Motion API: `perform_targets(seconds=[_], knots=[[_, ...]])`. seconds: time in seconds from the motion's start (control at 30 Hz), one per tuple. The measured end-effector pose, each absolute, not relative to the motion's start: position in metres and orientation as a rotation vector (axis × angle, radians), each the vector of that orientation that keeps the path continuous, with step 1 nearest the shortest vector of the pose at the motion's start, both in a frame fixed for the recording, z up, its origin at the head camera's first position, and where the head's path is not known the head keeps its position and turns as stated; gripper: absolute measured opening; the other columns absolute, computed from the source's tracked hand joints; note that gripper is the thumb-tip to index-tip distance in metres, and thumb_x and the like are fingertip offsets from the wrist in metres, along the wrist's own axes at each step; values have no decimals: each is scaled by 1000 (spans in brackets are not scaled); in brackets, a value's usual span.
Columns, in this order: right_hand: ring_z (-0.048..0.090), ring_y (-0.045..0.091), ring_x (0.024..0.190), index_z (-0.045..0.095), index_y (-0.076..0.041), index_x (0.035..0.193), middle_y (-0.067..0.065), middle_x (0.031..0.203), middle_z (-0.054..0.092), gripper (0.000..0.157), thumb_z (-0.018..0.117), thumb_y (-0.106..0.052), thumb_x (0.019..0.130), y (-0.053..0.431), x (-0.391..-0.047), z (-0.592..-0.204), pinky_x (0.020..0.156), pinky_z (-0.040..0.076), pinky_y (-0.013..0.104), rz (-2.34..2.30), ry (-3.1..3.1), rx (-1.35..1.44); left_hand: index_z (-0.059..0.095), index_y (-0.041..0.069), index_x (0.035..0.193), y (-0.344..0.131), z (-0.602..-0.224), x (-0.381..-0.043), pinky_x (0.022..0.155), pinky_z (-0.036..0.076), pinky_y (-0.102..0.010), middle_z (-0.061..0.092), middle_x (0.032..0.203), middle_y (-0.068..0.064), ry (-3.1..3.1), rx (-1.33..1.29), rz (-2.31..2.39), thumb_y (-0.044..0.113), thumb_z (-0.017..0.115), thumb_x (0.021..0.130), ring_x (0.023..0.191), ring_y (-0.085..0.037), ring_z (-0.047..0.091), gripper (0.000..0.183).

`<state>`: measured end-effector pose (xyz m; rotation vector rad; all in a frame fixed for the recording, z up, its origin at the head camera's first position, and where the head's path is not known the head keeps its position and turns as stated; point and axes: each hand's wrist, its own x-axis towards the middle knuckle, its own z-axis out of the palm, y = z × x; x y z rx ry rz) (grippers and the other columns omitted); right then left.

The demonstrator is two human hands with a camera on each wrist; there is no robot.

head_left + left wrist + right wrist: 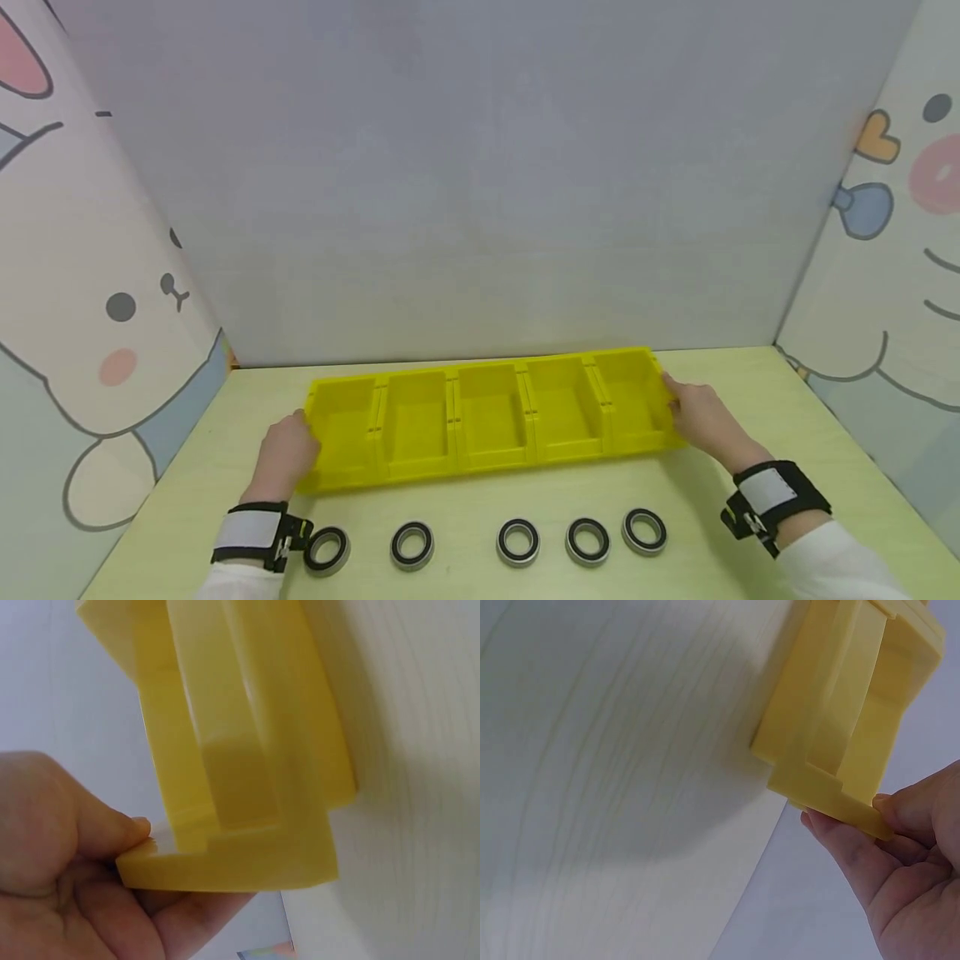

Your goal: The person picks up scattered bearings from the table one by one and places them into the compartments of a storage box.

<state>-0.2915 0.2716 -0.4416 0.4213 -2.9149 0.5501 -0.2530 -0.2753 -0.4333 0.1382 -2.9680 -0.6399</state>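
Observation:
A long yellow bin row (491, 457) of several joined compartments lies across the table, its right end farther back than its left. My left hand (288, 450) grips the left end wall, the thumb over the rim and fingers beneath, as the left wrist view shows on the bin's end wall (225, 859). At the other end my right hand (708, 421) pinches the end wall (832, 799) between thumb and fingers. The compartments hold nothing. In front of the bins lie several ball bearings (517, 542) with black seals and metal rims, spaced in a rough row.
The light wooden table (465, 508) ends at a plain grey back panel (480, 208). Side panels with cartoon figures, a left panel (97, 333) and a right panel (885, 275), stand at both sides. One bearing (327, 551) lies beside the left wrist strap.

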Motion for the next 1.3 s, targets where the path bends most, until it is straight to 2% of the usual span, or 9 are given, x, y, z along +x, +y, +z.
perform_targets(seconds=[0.37,0.53,0.63,0.7,0.77,0.83,1.03,1.17,1.3], knots=[[28,13,49,37,13,135,3,58,36,47,49,3,91,282,-283,-437,48,28,24,538,-2944,393,47,-17,107,-266,-431,-260,53,41,-30,50,77,-19,-3042,177,-619,-2,44,86,63,-25,49,26],[30,15,51,35,14,136,14,67,51,49,49,2,91,286,-284,-436,50,31,27,538,-2973,408,50,-15,102,-267,-429,-262,52,41,-29,49,73,-16,-3061,165,-637,-1,43,87,60,-23,49,22],[47,22,61,35,14,136,28,93,61,53,54,-3,90,292,-283,-432,59,42,33,503,-3003,471,53,-12,95,-268,-428,-263,52,39,-27,48,70,-12,-3073,147,-677,0,41,89,59,-21,47,18],[59,35,82,35,12,138,32,110,58,58,59,-9,90,294,-279,-427,74,49,42,473,-3006,519,54,-9,88,-269,-428,-263,52,39,-27,46,68,-11,-3083,142,-708,1,40,90,59,-20,46,18],[53,47,105,34,10,139,37,131,43,64,64,-14,88,292,-271,-423,87,46,53,433,-2974,559,54,-5,82,-270,-428,-262,52,38,-27,46,67,-9,-3092,133,-723,2,39,91,58,-19,45,19],[39,55,120,32,6,142,37,140,31,68,65,-17,87,285,-260,-417,93,38,61,441,-2935,577,53,-2,76,-273,-427,-261,52,37,-27,46,65,-8,-3098,123,-736,3,39,90,58,-19,45,21],[19,56,132,21,-15,150,25,152,14,82,67,-31,86,248,-214,-407,92,22,76,488,-2835,672,50,1,69,-280,-423,-263,51,35,-26,43,62,-5,-3118,71,-716,3,40,88,56,-17,43,22],[16,52,135,17,-24,151,14,157,7,87,68,-43,83,229,-183,-421,95,21,75,519,-2798,805,51,1,69,-283,-421,-267,51,35,-26,41,61,-4,-3160,63,-684,4,41,89,55,-16,43,23],[17,49,137,18,-29,151,9,158,6,91,68,-52,78,220,-160,-445,94,23,74,563,-2880,887,57,-5,80,-284,-418,-270,53,45,-27,52,69,-8,-3210,88,-698,5,43,90,59,-17,52,20]])
